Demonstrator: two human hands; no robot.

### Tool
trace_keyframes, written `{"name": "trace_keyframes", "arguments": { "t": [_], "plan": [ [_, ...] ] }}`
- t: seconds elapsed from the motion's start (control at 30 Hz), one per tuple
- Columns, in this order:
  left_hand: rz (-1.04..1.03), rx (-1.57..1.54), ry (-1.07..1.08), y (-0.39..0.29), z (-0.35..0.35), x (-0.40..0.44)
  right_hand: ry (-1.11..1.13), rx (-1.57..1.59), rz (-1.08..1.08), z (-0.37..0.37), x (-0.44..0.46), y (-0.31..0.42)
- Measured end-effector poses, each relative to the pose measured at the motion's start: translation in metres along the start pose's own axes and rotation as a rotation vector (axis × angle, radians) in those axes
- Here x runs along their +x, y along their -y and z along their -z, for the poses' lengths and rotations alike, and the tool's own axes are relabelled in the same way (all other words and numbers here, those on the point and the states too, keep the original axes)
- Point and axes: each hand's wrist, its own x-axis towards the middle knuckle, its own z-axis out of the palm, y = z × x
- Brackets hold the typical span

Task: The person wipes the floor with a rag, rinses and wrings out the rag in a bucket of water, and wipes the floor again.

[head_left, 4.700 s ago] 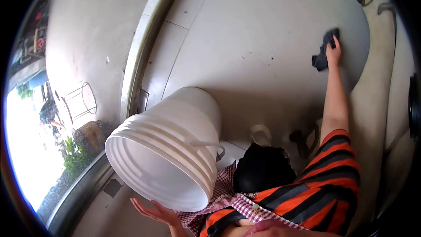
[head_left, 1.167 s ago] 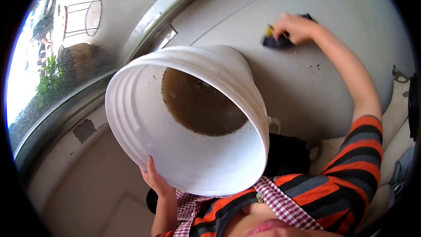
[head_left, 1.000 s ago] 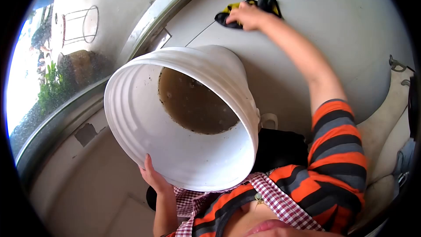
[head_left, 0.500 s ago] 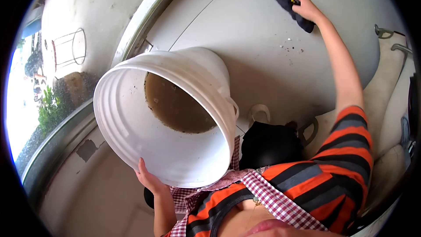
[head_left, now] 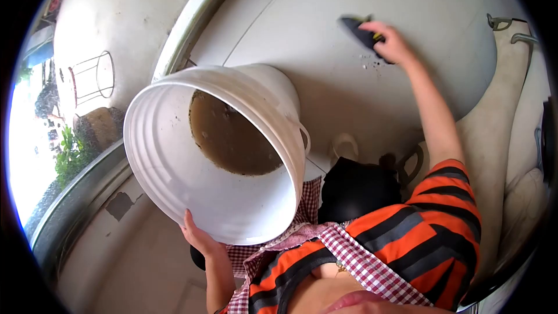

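A large white bucket [head_left: 157, 157] leans toward me, with murky brown water [head_left: 232, 136] and dark specks at its bottom. My left hand [head_left: 200, 237] grips the near rim, thumb on the inner side and the other fingers mostly hidden beneath. Out on the light tiled floor, my right hand [head_left: 395, 45] is closed over a black cloth-like piece [head_left: 361, 32] with yellow marks, somewhat blurred. It lies on or just above the tiles. Beside it is a little heap of small white and dark bits [head_left: 372, 64].
A raised pale ledge [head_left: 192, 29] curves along the left, with a window and green plants [head_left: 71, 151] beyond. Pale furniture [head_left: 503, 110] with metal handles stands at the right. A light shoe [head_left: 344, 144] shows near my dark-clad knee [head_left: 354, 192].
My right hand has drawn the black cloth-like piece nearer to me and a little left, up to the small bits. The left hand and bucket stay nearly the same.
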Motion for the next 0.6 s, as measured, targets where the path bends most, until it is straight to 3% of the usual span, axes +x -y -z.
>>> {"name": "trace_keyframes", "arguments": {
  "t": [0.07,0.1,0.2,0.23,0.3,0.43,0.5,0.57,0.6],
  "plan": [
    [0.009,-0.009,0.011,0.000,0.002,0.000,-0.158,0.489,-0.514,0.046,-0.025,0.016],
    [0.012,-0.015,0.015,0.000,0.002,0.001,-0.256,0.587,-0.568,0.062,-0.040,0.001],
    [-0.027,-0.010,0.013,0.001,0.001,0.001,-0.495,0.438,-0.914,0.086,-0.091,-0.046],
    [-0.045,-0.003,0.005,0.002,0.002,0.001,-0.576,0.306,-0.933,0.072,-0.125,-0.115],
    [-0.049,0.001,0.009,0.006,0.006,0.005,-0.579,-0.429,-0.969,0.029,-0.136,-0.140],
    [-0.010,-0.005,0.029,0.005,0.008,0.005,-0.551,-0.349,-0.670,-0.062,-0.074,-0.055],
    [-0.006,-0.010,0.049,0.007,0.009,0.006,-0.497,-0.345,-0.725,-0.092,-0.041,-0.013],
    [-0.026,-0.018,0.067,0.006,0.011,0.009,-0.435,-0.242,-0.604,-0.093,-0.029,-0.009],
    [-0.040,-0.017,0.074,0.005,0.012,0.007,-0.482,-0.028,-0.488,-0.083,-0.031,-0.010]
  ]
}}
